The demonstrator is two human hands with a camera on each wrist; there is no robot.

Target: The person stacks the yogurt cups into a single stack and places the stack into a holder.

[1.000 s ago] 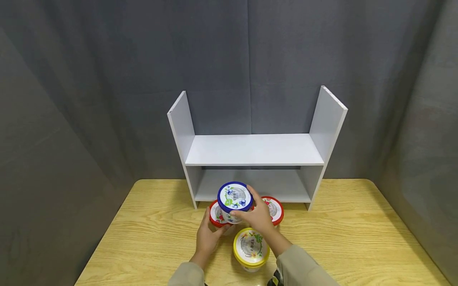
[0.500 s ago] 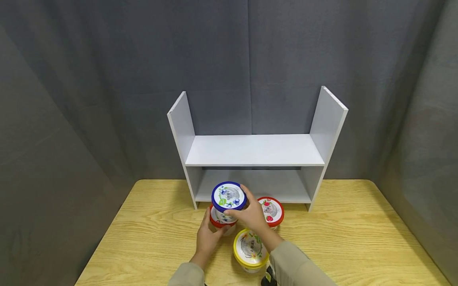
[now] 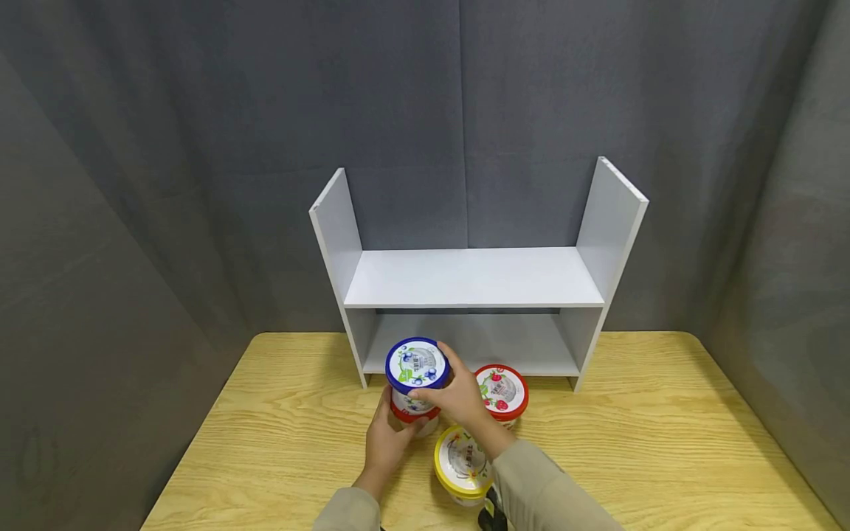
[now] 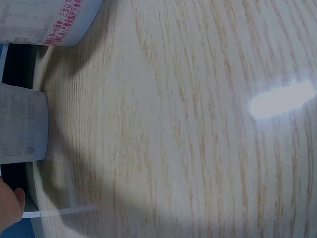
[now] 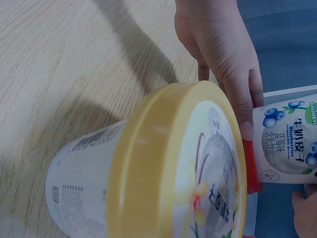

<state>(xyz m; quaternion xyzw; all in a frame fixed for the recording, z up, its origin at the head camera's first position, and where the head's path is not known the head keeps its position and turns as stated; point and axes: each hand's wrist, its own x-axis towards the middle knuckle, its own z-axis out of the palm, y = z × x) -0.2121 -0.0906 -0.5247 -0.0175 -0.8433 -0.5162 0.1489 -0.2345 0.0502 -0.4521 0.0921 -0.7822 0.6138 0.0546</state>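
My right hand grips a tub with a blue lid and blueberry print, holding it upright over a red-lidded tub. In the right wrist view the blueberry tub's base meets the red lid below it. My left hand holds that lower tub, fingers on its left side and thumb in front. A second red-lidded tub stands to the right. Nearer me is a yellow-lidded tub, large in the right wrist view. The left wrist view shows pale tub walls at its left edge.
A white two-level shelf stands behind the tubs at the wooden table's back. Its side panels rise above the upper board. Grey curtains surround the table.
My right hand has carried the blue-lidded tub left, from partly over the left red-lidded tub to right on top of it. The left hand stays in place.
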